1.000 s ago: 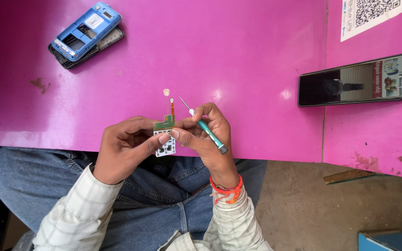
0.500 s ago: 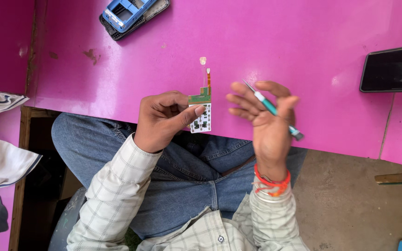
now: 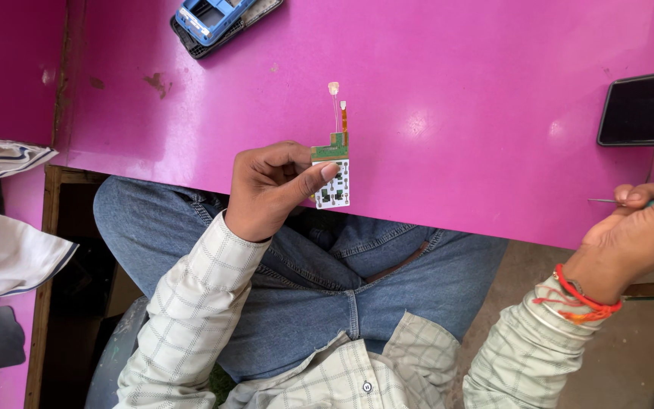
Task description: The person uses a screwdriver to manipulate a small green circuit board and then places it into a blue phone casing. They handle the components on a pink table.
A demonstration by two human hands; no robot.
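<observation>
My left hand [image 3: 270,189] pinches a small phone circuit board [image 3: 333,174] by its left edge, thumb on the white keypad face. The board has a green upper part, and thin wires with small tips stand up from its top [image 3: 335,106]. It is held upright at the front edge of the pink table [image 3: 456,91]. My right hand [image 3: 637,231] is far off at the right edge of the view, closed around a thin screwdriver whose metal tip [image 3: 601,201] points left. A red thread bracelet circles that wrist.
A blue opened phone body [image 3: 217,21] lies at the table's far left. A black smartphone [image 3: 645,107] rests at the right. Another person's white sleeve [image 3: 5,250] shows at the left. My jeans-covered knees are below the table edge.
My right hand has swung away from the board to the far right with the screwdriver. The left hand still holds the board. The view has shifted, so the table appears further right.
</observation>
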